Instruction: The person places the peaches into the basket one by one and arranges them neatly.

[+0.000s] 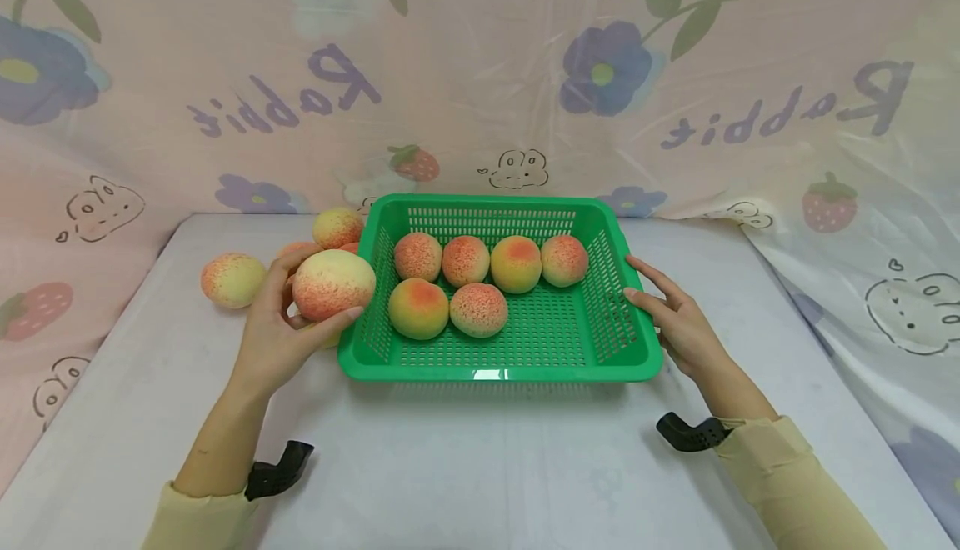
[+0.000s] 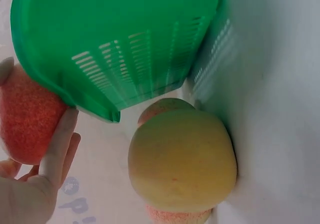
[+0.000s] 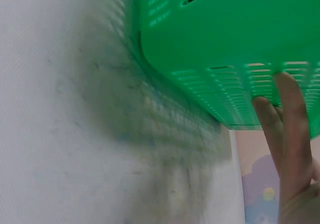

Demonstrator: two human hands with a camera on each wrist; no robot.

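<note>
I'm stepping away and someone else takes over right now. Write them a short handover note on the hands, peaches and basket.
Left hand: grips one peach just outside the basket's left wall.
Right hand: straight fingers rest on the green basket at its right rim.
Done: six peaches lie in the basket.
Left: the held peach, plus several loose peaches on the table at the basket's left.

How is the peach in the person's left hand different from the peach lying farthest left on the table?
The held peach is gripped by the left hand beside the green basket; the far-left peach lies alone and untouched on the table. The held peach looks bigger and is nearer the camera. Its lower half is densely speckled red, while the far-left peach is paler and yellower. Both are round, yellow-and-red speckled fruits outside the basket.
</note>
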